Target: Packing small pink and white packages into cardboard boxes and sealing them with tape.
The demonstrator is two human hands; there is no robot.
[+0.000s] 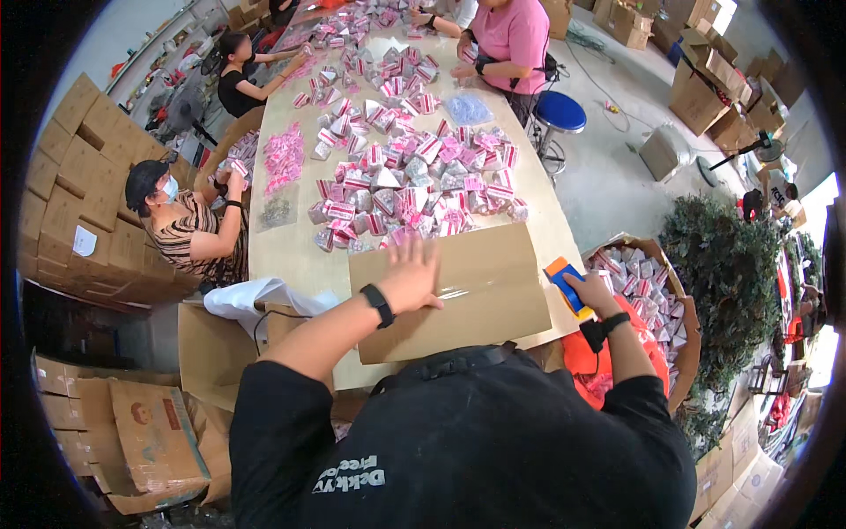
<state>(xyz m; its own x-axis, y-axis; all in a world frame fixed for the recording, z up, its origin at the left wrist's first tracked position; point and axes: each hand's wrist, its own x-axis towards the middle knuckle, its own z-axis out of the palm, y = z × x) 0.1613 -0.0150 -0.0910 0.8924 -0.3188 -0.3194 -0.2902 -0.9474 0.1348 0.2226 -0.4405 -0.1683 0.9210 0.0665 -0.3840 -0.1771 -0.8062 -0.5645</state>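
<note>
My left hand (411,275) spreads its fingers on the box (493,304), near me on the table (295,263); my right hand (596,294) grips the tape gun (560,277). The box looks stiff; I'd grab its sides.

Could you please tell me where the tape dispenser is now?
In the head view, the tape dispenser is right of centre, in the right hand, just right of the cardboard box.

The brown rectangular cardboard box (493,309) hides its underside; the pink-shirted person (515,44) is cropped above. The black cloth shirt (502,441), below.
</note>
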